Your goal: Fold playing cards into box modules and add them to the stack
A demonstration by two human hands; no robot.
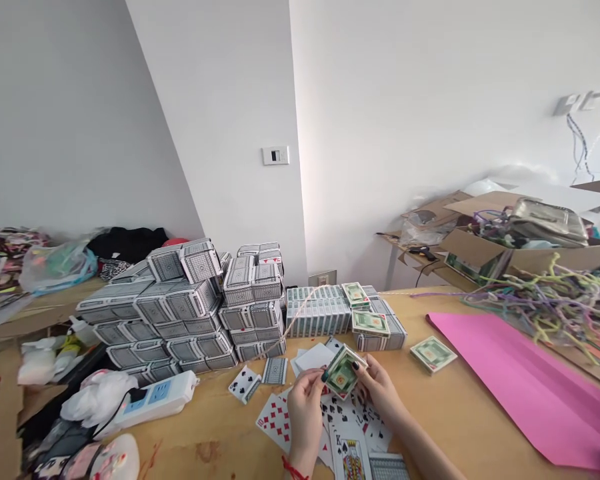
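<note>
Between both hands is a green card box (341,375), tilted and raised over loose playing cards (350,450). My left hand (306,407) pinches its left edge, with a red string round the wrist. My right hand (380,390) grips the right side, thumb on the front face. Under the hands the cards lie spread, among them a king and a ten of diamonds (275,421). Another green card box (433,354) lies flat on the right. Two more green boxes (371,324) rest on grey-patterned packs behind the hands.
Grey-patterned packs (180,320) are stacked high at the back left, beside a row of boxes (318,311). A white power strip (155,400) lies left. Pink paper (525,387) covers the right side. An open carton (525,250) and tangled pipe cleaners (555,300) stand behind it.
</note>
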